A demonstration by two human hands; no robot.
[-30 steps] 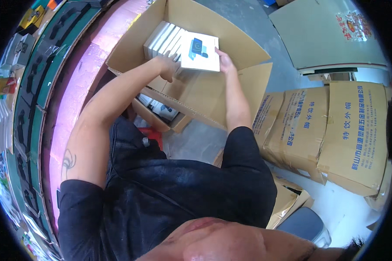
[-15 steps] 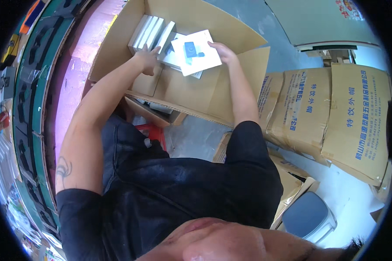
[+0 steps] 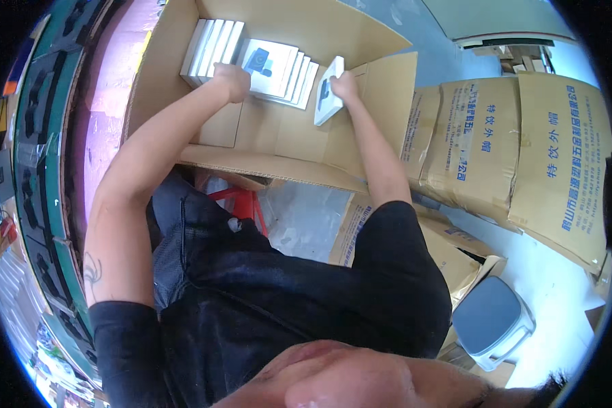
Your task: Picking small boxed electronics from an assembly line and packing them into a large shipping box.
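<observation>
My right hand (image 3: 345, 86) grips a flat white box (image 3: 329, 94) with a dark device pictured on its face. The box is tilted steeply inside the large open cardboard carton (image 3: 279, 161). Closed, my left hand (image 3: 232, 82) lies against the carton's contents, between a row of upright white boxes (image 3: 213, 46) and several overlapping, slanted white boxes (image 3: 273, 68). What its curled fingers hold, if anything, is hidden. The top slanted box shows the same kind of device picture.
Large printed cartons (image 3: 472, 146) stand to the right of the open one. A pink-topped surface (image 3: 107, 88) runs along the left, beside a green rack (image 3: 39, 177). A grey-lidded bin (image 3: 488, 316) stands at lower right; a red stool (image 3: 243, 204) is below the carton.
The box in my right hand has swung from nearly flat to steeply tilted, uncovering the slanted boxes. My left hand has gone from spread fingers to closed.
</observation>
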